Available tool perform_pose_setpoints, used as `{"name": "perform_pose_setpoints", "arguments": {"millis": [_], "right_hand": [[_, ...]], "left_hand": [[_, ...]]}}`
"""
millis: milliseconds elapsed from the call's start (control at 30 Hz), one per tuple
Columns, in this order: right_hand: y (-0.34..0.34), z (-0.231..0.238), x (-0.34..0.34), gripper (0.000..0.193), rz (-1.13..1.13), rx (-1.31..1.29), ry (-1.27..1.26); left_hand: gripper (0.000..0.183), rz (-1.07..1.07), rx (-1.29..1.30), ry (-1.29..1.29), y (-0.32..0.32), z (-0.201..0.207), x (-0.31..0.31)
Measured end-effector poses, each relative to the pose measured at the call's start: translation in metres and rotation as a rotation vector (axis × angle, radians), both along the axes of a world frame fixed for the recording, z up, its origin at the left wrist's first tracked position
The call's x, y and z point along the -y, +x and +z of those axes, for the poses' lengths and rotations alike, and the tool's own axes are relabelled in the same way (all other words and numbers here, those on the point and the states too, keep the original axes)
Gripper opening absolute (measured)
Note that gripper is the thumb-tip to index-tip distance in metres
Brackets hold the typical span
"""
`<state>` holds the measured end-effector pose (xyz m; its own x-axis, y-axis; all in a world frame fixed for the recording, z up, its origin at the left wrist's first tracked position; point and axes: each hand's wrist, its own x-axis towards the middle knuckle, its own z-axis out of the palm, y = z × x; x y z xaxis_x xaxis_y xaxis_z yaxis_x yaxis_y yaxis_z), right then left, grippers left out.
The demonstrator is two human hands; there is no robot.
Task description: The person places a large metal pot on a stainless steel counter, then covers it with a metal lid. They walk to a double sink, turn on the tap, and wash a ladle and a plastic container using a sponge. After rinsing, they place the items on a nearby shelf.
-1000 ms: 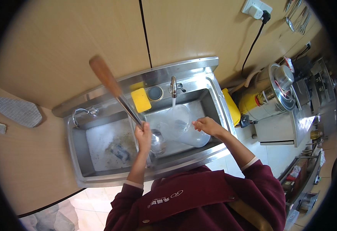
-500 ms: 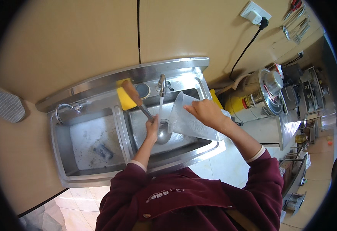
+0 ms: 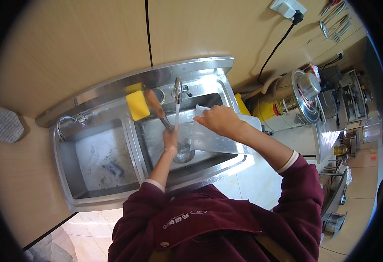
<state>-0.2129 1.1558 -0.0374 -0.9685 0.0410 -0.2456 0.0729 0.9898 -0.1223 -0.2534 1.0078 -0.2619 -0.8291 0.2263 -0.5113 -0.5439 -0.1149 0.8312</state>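
Note:
My left hand (image 3: 170, 140) is closed round the metal shaft of a ladle (image 3: 154, 103). Its wooden handle end points away from me, and its round bowl is low in the right sink basin (image 3: 156, 126). Water runs from the tap (image 3: 178, 87) and falls at my left hand and the ladle shaft. With my right hand (image 3: 220, 121) I grip the rim of a translucent plastic container (image 3: 220, 143), tilted on its side over the basin's right part. The container's near end reaches past the sink's front edge.
A yellow sponge (image 3: 137, 105) sits on the ledge behind the basins, with a round lidded tin (image 3: 158, 94) beside it. The left basin (image 3: 108, 161) holds whitish water with dark bits. A second tap (image 3: 67, 124) stands there. Right of the sink is a large metal pot (image 3: 283, 96).
My left hand has shifted slightly right, under the falling water, with the ladle. My right hand has moved a little left, and the container has turned in its grip. The view has shifted slightly.

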Motion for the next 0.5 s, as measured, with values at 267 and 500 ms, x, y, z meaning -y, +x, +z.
{"name": "perform_pose_setpoints", "arguments": {"millis": [267,500], "right_hand": [[0.004,-0.019,0.013,0.055,0.010,0.029,-0.008],[0.017,-0.036,0.004,0.052,-0.033,-0.026,0.002]], "left_hand": [[0.025,0.092,-0.126,0.192,-0.013,0.030,0.009],[0.029,0.099,-0.191,0.277,-0.018,0.027,0.023]]}}
